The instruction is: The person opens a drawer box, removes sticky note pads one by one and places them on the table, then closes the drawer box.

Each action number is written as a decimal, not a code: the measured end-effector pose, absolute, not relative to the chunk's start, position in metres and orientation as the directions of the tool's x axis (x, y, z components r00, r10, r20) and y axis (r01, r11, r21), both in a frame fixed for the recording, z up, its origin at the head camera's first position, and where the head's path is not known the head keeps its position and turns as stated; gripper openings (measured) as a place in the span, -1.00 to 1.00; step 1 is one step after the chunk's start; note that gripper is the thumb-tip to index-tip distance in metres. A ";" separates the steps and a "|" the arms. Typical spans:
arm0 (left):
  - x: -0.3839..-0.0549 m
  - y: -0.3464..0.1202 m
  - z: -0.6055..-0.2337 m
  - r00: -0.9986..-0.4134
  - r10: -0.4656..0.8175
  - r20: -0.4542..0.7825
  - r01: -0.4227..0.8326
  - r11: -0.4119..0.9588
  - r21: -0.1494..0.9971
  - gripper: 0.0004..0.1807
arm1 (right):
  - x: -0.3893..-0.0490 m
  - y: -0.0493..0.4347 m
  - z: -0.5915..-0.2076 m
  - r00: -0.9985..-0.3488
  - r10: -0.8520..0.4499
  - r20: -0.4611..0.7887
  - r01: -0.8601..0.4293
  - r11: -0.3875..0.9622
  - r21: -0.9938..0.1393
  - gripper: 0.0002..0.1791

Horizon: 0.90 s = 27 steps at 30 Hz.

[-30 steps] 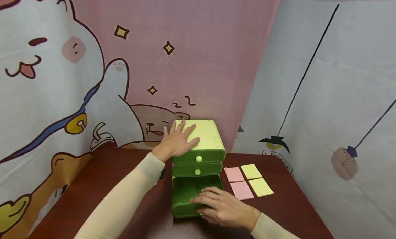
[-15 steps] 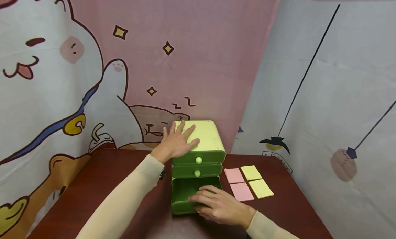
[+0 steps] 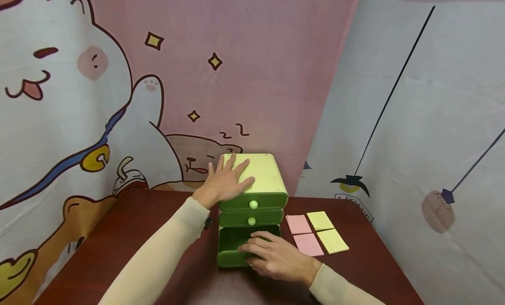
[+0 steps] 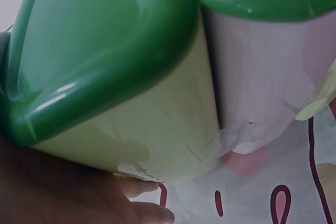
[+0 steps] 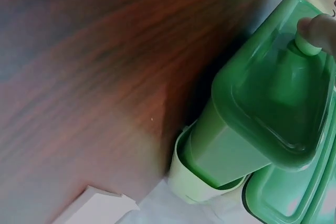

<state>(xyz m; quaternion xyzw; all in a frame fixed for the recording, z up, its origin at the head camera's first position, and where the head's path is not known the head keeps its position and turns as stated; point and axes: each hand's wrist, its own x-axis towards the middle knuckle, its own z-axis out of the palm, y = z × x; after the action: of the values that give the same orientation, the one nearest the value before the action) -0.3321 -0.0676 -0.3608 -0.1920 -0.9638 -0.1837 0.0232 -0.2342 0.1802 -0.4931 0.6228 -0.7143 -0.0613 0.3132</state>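
A small drawer unit [image 3: 264,173] with a pale yellow top and green drawer fronts stands on the table. In the head view my left hand [image 3: 222,182] rests on its top, fingers spread. The bottom drawer [image 3: 229,257] is pulled partway out; its visible inside holds nothing. My right hand [image 3: 278,257] lies at that drawer's front, its fingers loosely bent over the rim. A fingertip presses against the round light green knob [image 5: 307,46] in the right wrist view; the other fingers are outside that view. Both upper drawers [image 3: 232,218] are pushed in.
Right of the unit lie two pink sticky-note pads [image 3: 307,244] and two yellow ones [image 3: 333,240] on the dark red table [image 3: 154,235]. A cartoon-printed cloth [image 3: 268,77] hangs behind and at both sides.
The bottom drawer has slid a little further into the unit, and my right hand has moved forward with it. My left hand stays in place on top.
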 end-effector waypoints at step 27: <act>-0.333 -0.070 -0.358 -0.920 0.376 0.111 0.390 0.851 0.351 -0.11 | -0.270 0.170 -0.494 -0.031 -0.945 0.325 -0.813 0.213 0.543 -0.89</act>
<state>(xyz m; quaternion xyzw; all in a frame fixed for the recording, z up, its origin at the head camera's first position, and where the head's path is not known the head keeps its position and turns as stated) -0.3329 -0.0697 -0.3577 -0.1992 -0.9619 -0.1865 0.0193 -0.2700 0.1704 -0.4936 0.6186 -0.7104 -0.1040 0.3191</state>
